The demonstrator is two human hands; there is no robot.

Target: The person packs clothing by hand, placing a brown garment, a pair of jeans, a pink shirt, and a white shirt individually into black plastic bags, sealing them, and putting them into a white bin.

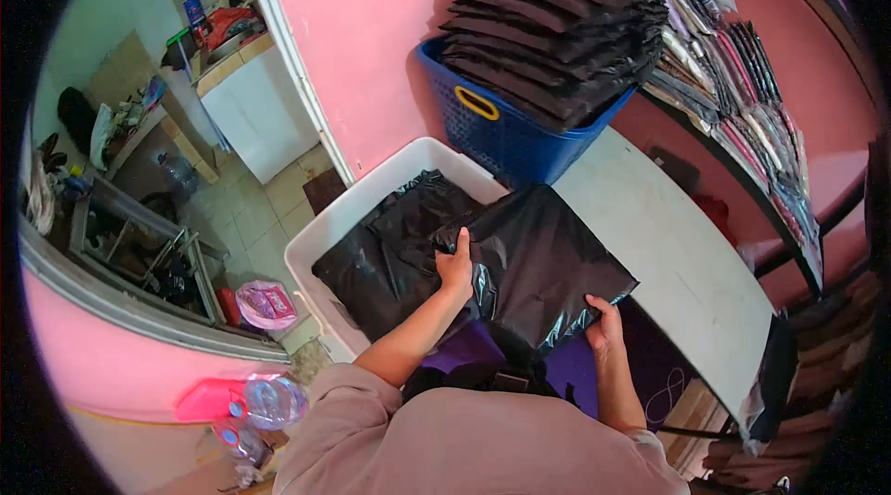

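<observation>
Honestly, left hand (pixel 454 269) and right hand (pixel 606 324) clamped on, I'd hold this black packet (pixel 549 263) flat between my fingers.

No lettering legible; marks on pink package (pixel 266 304) too small to read.

pink wall (pixel 343 40), white door frame (pixel 296 54), tiled floor (pixel 252 212) beyond, pale tabletop (pixel 668 240) at right
</observation>
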